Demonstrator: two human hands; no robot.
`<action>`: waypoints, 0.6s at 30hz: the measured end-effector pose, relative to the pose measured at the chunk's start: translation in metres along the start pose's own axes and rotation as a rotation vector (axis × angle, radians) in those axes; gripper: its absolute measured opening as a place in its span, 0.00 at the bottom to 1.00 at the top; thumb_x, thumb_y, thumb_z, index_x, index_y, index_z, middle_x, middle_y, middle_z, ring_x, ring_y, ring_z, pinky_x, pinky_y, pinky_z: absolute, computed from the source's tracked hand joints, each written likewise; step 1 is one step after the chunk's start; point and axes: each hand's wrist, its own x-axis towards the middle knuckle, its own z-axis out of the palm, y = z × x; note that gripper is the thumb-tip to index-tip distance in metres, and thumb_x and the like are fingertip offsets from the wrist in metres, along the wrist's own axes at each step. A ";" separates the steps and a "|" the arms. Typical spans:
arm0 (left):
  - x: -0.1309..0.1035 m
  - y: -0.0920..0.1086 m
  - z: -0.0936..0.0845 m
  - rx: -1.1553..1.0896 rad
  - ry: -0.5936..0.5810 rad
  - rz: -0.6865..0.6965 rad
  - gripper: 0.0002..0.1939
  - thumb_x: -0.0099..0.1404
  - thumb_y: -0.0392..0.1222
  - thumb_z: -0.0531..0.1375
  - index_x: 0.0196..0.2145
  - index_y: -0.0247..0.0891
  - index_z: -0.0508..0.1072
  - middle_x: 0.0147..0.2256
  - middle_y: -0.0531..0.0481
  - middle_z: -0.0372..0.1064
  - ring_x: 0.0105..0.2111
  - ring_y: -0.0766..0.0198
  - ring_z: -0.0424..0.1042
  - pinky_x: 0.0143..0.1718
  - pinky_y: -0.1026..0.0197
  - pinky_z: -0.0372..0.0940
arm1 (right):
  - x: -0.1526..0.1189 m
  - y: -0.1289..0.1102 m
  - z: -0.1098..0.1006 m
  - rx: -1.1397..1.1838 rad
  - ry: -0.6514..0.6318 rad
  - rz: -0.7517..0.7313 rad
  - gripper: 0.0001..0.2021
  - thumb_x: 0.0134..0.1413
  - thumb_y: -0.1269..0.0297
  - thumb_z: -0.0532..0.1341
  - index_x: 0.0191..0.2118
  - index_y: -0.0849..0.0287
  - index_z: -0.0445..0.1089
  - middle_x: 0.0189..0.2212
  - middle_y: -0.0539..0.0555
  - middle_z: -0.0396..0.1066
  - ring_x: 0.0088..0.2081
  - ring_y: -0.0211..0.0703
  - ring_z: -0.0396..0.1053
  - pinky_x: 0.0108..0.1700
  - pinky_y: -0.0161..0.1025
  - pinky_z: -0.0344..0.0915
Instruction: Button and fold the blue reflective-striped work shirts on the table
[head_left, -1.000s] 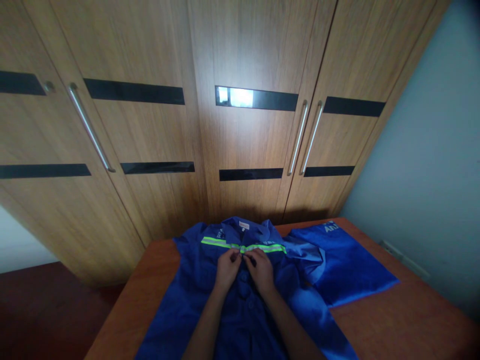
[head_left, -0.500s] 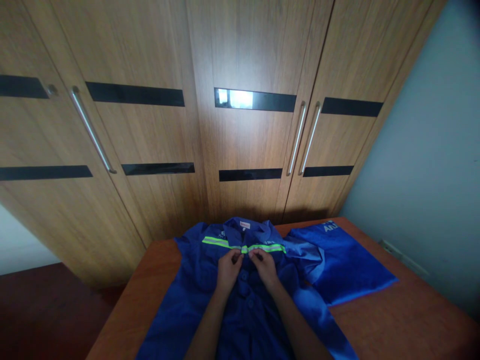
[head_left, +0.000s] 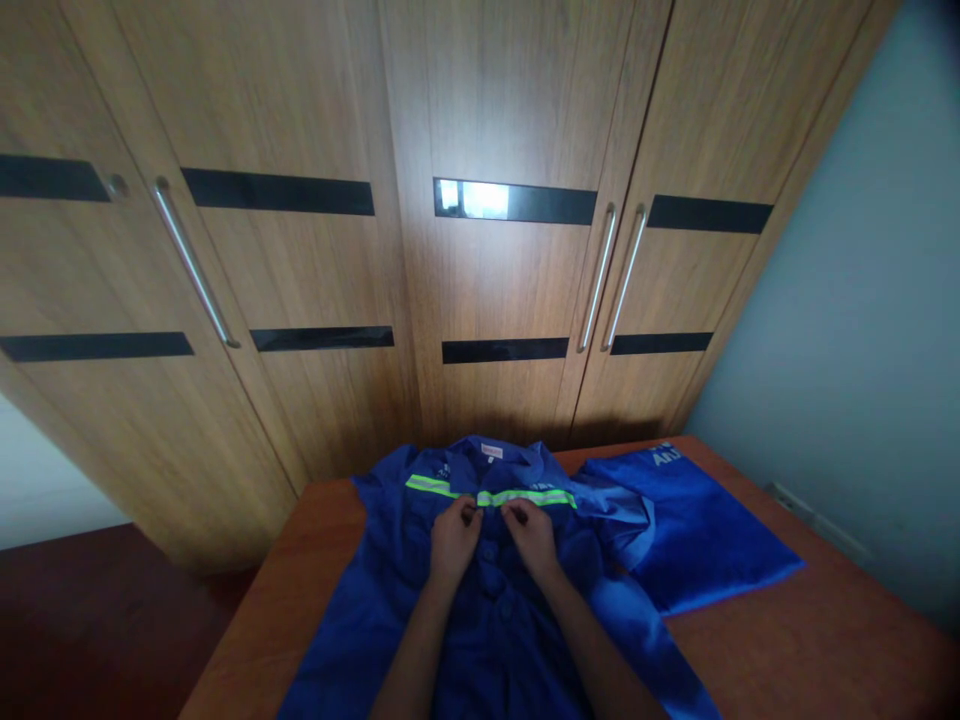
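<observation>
A dark blue work jacket (head_left: pixel 390 590) lies front up on the table, collar toward the cabinet. Across its chest runs a yellow-green and silver reflective strip (head_left: pixel 536 497). My left hand (head_left: pixel 456 535) pinches the front edge of the jacket at the strip, left of the middle. Opposite it, my right hand (head_left: pixel 531 535) pinches the other front edge just under the strip. Both hands are closed, thumbs against fingers, a short gap apart. Below them, buttons show along the front. Whether a button sits between my fingertips is too small to make out.
On the right of the reddish-brown table (head_left: pixel 757 640) lies a folded blue garment (head_left: pixel 712 540) with pale lettering, partly under the jacket's sleeve (head_left: pixel 622 515). A tall wooden cabinet (head_left: pixel 495 280) with metal handles stands behind the table. A pale wall (head_left: pixel 847 330) borders the right.
My left hand has shifted slightly left, and the gap between my hands is a little wider. Both hands stay pinched at the jacket front. The whole view has moved slightly.
</observation>
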 end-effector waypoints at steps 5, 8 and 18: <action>0.003 -0.003 0.000 -0.024 -0.025 -0.010 0.06 0.60 0.38 0.57 0.32 0.40 0.74 0.30 0.51 0.76 0.32 0.63 0.75 0.36 0.64 0.64 | -0.001 -0.005 0.002 -0.083 -0.058 -0.042 0.12 0.54 0.57 0.57 0.32 0.57 0.74 0.29 0.53 0.74 0.32 0.43 0.71 0.37 0.36 0.65; 0.004 -0.003 0.001 -0.057 -0.040 -0.012 0.06 0.59 0.39 0.56 0.33 0.39 0.74 0.32 0.50 0.77 0.34 0.62 0.75 0.38 0.63 0.65 | -0.003 -0.007 0.003 -0.152 -0.086 -0.054 0.09 0.52 0.60 0.58 0.30 0.57 0.74 0.28 0.52 0.72 0.29 0.42 0.69 0.35 0.36 0.64; 0.013 0.015 -0.023 0.075 0.018 -0.055 0.10 0.62 0.42 0.53 0.34 0.40 0.74 0.32 0.50 0.77 0.34 0.60 0.75 0.37 0.61 0.65 | 0.027 -0.037 -0.020 -0.363 -0.142 -0.054 0.11 0.56 0.64 0.55 0.30 0.56 0.74 0.28 0.51 0.75 0.32 0.41 0.71 0.36 0.34 0.64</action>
